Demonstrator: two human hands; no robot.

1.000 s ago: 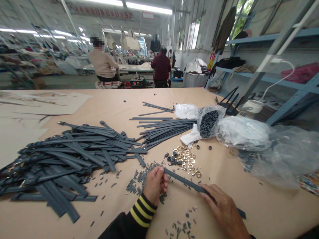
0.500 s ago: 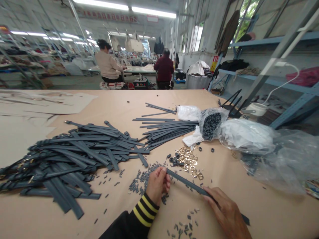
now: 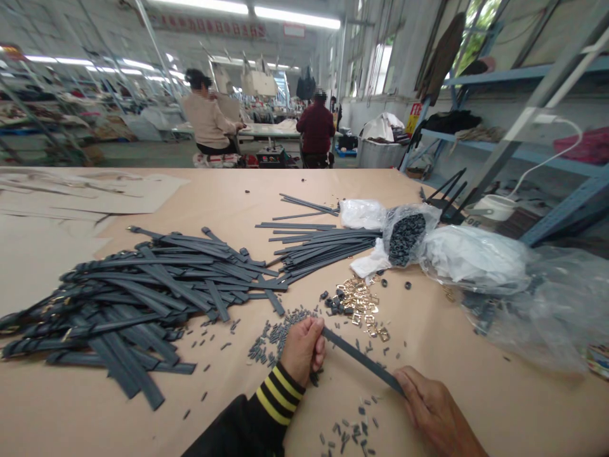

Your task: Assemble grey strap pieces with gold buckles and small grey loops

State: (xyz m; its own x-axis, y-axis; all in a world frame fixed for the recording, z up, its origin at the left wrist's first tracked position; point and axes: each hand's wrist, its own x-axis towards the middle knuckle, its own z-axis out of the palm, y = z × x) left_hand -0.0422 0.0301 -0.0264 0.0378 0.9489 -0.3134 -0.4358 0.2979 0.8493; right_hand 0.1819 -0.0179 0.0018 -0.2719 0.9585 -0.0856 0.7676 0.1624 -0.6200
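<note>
A dark grey strap (image 3: 364, 359) is stretched at a slant between my two hands, above the table. My left hand (image 3: 303, 348) pinches its upper left end, with fingers closed. Its lower right part is gripped by my right hand (image 3: 422, 395), thumb on top; the strap's far end is hidden behind that hand. Small dark cut pieces (image 3: 271, 339) lie in a heap beside my left hand. Just beyond the strap are gold buckles (image 3: 362, 298) and small black loops (image 3: 339, 303). More small pieces (image 3: 352, 435) are scattered below the strap.
A big pile of buckled straps (image 3: 157, 279) covers the left of the table (image 3: 228, 406). Loose straps (image 3: 323, 247) lie farther back. Plastic bags (image 3: 476, 257), one bag of black loops (image 3: 406, 238), stand at right. Two people (image 3: 316, 127) work in the background.
My right hand has shifted slightly and turned on the strap, and the strap's end beyond it no longer shows. The strap's broad face now shows more. My left hand keeps its pinch.
</note>
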